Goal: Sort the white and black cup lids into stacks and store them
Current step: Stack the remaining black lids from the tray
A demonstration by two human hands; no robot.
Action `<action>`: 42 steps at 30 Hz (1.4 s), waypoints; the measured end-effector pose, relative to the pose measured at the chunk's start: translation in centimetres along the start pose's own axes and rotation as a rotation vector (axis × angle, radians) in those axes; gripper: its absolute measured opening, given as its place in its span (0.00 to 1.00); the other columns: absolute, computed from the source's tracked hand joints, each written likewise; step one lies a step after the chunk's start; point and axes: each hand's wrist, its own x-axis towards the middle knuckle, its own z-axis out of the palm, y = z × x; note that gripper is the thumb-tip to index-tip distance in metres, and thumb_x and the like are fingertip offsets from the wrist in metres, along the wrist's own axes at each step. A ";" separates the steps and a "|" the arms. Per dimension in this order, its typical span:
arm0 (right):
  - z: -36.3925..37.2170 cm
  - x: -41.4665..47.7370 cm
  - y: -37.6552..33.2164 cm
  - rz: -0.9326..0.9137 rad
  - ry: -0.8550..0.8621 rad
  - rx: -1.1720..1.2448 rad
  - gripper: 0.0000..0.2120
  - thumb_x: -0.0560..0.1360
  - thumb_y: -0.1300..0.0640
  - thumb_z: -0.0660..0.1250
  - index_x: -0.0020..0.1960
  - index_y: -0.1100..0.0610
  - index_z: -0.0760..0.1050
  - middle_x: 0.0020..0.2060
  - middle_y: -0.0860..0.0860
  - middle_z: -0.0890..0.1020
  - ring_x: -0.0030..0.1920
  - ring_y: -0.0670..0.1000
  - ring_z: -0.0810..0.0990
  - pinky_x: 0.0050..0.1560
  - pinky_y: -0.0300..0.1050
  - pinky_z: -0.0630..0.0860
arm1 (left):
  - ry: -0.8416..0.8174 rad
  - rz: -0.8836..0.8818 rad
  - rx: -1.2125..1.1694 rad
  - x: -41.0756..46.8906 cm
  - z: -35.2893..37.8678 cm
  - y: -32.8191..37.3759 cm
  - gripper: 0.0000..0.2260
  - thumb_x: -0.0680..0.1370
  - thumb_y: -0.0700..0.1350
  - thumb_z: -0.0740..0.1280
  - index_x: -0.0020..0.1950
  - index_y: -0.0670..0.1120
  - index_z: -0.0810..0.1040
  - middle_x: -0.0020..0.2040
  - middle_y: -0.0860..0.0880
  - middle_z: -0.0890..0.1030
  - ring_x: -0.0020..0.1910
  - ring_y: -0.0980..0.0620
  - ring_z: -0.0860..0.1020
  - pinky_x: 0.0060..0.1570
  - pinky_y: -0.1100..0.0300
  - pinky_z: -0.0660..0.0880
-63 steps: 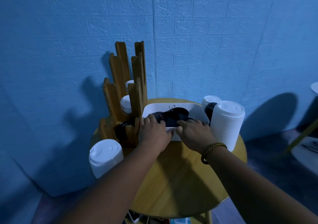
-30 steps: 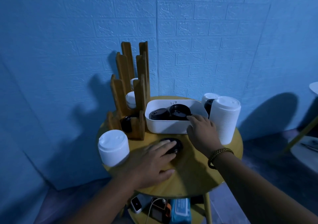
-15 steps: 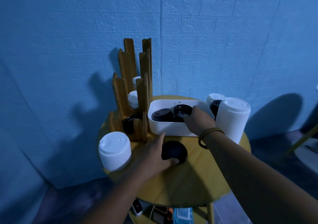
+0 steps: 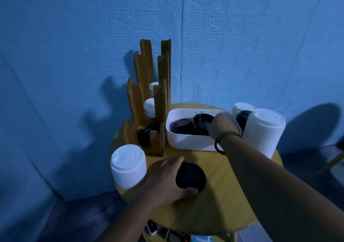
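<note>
at the far left a tall left white stack [image 4: 128, 165] stands close to the rim of the round table [image 4: 232, 210], just beside the back of the left hand [image 4: 165, 182]; a careless sideways sweep of that hand could knock it over the edge. behind it the wooden rack [image 4: 147, 92] holds white lids [image 4: 149, 107] in its upper slots and a black rack lid [image 4: 146, 135] on edge in the lowest, so a lid pushed into the wrong slot would spoil the sort. the left hand lies low on the table with thumb and forefinger curved round the left rim of the black table lid [image 4: 190, 175]; the other fingers are blurred. the hold looks shallow, and the lid could skid across the smooth wood if it is pressed rather than lifted. further right the white bin [image 4: 186, 141] holds loose black bin lids [image 4: 181, 126], some overlapping. the right hand [image 4: 221, 126] reaches into it, its fingertips hidden behind its own back, so i cannot tell whether they pinch a lid or only touch one. nested lids may come up together or snag on the bin wall. the wrist passes close to the right white stack [image 4: 264, 130], which a quick withdrawal might topple.
</note>
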 end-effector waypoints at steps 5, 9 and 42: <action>-0.9 -0.3 -0.1 0.009 0.070 0.057 0.06 0.77 0.67 0.60 0.52 0.60 0.71 0.30 0.53 0.73 0.29 0.49 0.71 0.24 0.39 0.64 | 0.055 0.013 -0.032 -0.2 0.2 0.1 0.50 0.67 0.73 0.72 0.82 0.60 0.52 0.80 0.58 0.58 0.79 0.54 0.56 0.75 0.53 0.60; -1.6 -1.3 0.0 -0.115 0.108 0.248 0.09 0.76 0.62 0.63 0.54 0.61 0.77 0.39 0.57 0.82 0.40 0.56 0.82 0.38 0.50 0.80 | 0.077 0.043 0.004 -0.2 0.3 0.1 0.50 0.67 0.73 0.72 0.81 0.60 0.51 0.79 0.59 0.59 0.78 0.55 0.56 0.74 0.55 0.59; -2.8 -15.9 13.1 -0.526 -0.491 -0.032 0.58 0.62 0.25 0.70 0.81 0.46 0.45 0.74 0.37 0.56 0.72 0.42 0.58 0.74 0.46 0.64 | -0.004 0.086 -0.009 -1.5 -0.5 -0.4 0.46 0.71 0.67 0.73 0.82 0.59 0.51 0.80 0.58 0.59 0.78 0.55 0.58 0.73 0.55 0.62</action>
